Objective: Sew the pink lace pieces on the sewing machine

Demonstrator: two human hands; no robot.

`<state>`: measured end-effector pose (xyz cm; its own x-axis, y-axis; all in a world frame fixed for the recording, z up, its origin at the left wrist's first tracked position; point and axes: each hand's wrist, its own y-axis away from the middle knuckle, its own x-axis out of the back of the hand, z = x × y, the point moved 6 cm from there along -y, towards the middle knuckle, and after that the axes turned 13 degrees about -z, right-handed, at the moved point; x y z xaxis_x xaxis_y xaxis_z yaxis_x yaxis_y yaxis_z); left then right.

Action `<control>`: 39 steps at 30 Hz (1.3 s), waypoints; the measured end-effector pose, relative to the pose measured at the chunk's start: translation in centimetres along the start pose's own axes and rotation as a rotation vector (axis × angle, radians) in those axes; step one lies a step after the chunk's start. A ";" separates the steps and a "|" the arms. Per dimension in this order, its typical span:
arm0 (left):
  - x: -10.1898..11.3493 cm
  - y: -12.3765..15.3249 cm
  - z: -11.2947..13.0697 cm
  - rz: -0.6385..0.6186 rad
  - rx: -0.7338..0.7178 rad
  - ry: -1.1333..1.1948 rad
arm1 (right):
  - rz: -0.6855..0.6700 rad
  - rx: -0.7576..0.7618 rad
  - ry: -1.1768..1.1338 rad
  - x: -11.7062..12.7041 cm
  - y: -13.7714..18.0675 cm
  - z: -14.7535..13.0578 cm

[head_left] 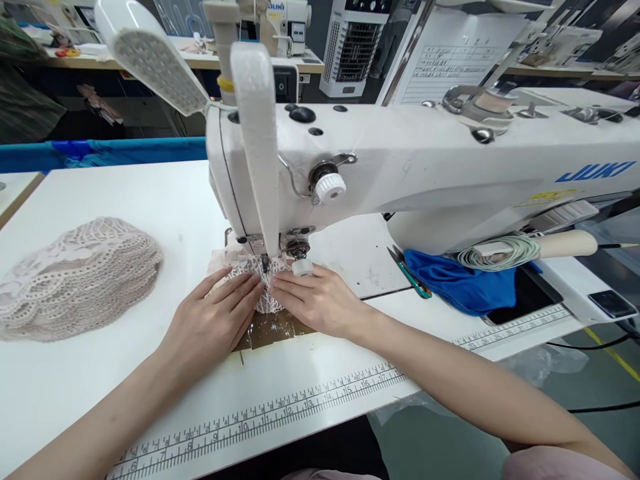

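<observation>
A piece of pale lace [270, 300] lies under the needle area of the white JUKI sewing machine [410, 153]. My left hand [215, 317] rests on the lace's left side, palm down, fingers stretched out. From the right, my right hand [320, 300] presses flat on the lace, its fingers also extended and its fingertips close to the presser foot. A narrow gap with lace showing separates the two sets of fingertips. The machine's head and a white thread guard partly hide the needle. Below the lace, a brown plate [273, 330] with clear tape shows.
A heap of beige lace pieces [85, 280] lies on the left of the white table [165, 193]. Thread snips [410, 273], blue cloth [460, 283], a dark phone [530, 297] and a coil of cord [500, 252] lie to the right. A printed ruler [270, 413] runs along the front edge.
</observation>
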<state>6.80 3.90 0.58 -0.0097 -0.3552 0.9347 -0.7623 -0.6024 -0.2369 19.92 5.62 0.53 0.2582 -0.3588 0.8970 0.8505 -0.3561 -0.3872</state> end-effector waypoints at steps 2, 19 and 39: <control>-0.3 -0.1 -0.2 -0.015 0.010 0.001 | -0.012 -0.005 0.002 -0.1 -0.1 0.1; -0.1 0.5 0.3 0.007 0.004 0.049 | -0.028 -0.019 0.001 -0.2 0.3 -0.4; -0.8 -0.4 -0.7 -0.013 0.059 0.007 | -0.147 -0.146 -0.101 -1.6 -0.2 0.9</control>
<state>6.67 4.88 0.10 -0.0050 -0.3420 0.9397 -0.7230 -0.6480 -0.2397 19.77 7.03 -0.64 0.1874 -0.2079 0.9600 0.8087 -0.5221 -0.2709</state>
